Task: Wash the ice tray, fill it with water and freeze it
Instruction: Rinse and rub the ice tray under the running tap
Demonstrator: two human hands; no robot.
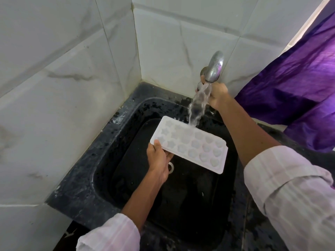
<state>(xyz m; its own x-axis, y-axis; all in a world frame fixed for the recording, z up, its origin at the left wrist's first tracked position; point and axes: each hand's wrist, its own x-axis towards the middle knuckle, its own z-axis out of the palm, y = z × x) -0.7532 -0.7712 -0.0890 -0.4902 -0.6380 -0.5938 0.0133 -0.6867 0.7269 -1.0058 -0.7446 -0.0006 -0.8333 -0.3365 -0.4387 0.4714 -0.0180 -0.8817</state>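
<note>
Filling most of the view from the centre down to 6 o'clock, the black stone sink sits in a corner of white marbled wall tiles, its rim speckled with droplets. At 3 o'clock a purple curtain hangs beside the basin.

Next in size, the white ice tray is held in the air over the basin, just right of centre, cavities facing up and slightly tilted, its far corner at about 12 o'clock catching the stream of water. The moulds look star- and heart-shaped; whether any hold water is too pale to tell.

The left hand pinches the tray's near-left corner, thumb on top and fingers curled beneath. The right hand, up at 1 o'clock, is closed around something at the base of the steel tap, probably its valve; the fingers are mostly hidden behind the flow. Below the tray, the drain ring peeks out beside the left wrist.

By my reading the task is in its early stretch: water is running and only one corner of the tray is wetted, so this is the rinse. Still ahead, by the look of it: finishing the wash, levelling the tray to fill each cavity, shutting the tap, and carrying it to a freezer, which is not in sight.
</note>
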